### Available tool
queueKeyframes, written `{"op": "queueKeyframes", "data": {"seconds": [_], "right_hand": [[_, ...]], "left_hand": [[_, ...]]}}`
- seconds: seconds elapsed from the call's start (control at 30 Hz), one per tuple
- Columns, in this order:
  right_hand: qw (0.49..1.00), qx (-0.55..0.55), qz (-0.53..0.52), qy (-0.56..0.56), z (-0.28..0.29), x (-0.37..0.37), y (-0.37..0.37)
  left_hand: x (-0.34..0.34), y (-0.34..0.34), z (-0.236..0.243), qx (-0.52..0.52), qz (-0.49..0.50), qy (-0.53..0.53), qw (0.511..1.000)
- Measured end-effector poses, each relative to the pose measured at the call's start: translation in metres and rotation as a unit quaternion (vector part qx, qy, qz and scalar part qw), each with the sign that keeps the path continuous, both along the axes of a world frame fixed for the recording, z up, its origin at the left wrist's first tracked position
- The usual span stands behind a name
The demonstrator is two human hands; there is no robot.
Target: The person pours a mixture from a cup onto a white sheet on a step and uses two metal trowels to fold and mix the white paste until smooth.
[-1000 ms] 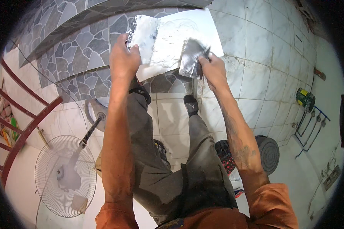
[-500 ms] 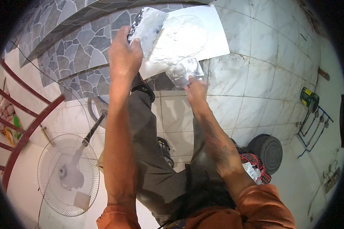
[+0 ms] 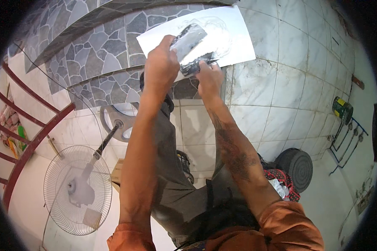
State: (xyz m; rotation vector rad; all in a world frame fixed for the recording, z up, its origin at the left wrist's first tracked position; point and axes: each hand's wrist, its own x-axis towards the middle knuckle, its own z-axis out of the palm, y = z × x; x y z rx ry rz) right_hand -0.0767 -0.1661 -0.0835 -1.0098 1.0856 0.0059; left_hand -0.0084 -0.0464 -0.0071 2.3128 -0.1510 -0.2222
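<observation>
A white sheet (image 3: 243, 46) lies on the grey stone-patterned step, with a smear of wet white paste (image 3: 222, 35) spread over its middle. My left hand (image 3: 161, 65) is closed on a flat metal scraper (image 3: 192, 38), its blade smudged with grey and white, held tilted over the paste. Just below it, my right hand (image 3: 210, 79) pinches a second scraper (image 3: 193, 67), dark along its edge, at the sheet's near edge. The two blades are close together; whether they touch I cannot tell.
To the left stand a pedestal fan (image 3: 77, 190) and a dark red curved rail (image 3: 37, 134). A black round lidded tub (image 3: 295, 169) sits at the right, beside a red patterned cloth (image 3: 280, 180). A green can (image 3: 342, 109) is near the right wall.
My left hand has moved right with its scraper, from the sheet's left edge to over its middle. The right scraper has turned and risen slightly. The thick paste mound now looks thinner.
</observation>
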Motion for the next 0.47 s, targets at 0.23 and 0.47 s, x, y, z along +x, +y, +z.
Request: {"op": "queueKeyframes", "data": {"seconds": [0.23, 0.47], "right_hand": [[0.973, -0.196, 0.123, -0.01, 0.005, 0.012, -0.011], [0.962, -0.125, 0.243, 0.018, 0.037, 0.0, -0.051]], "left_hand": [[-0.007, -0.029, -0.016, 0.034, -0.021, 0.025, 0.999], [-0.004, -0.021, -0.03, 0.102, 0.028, 0.062, 0.992]]}}
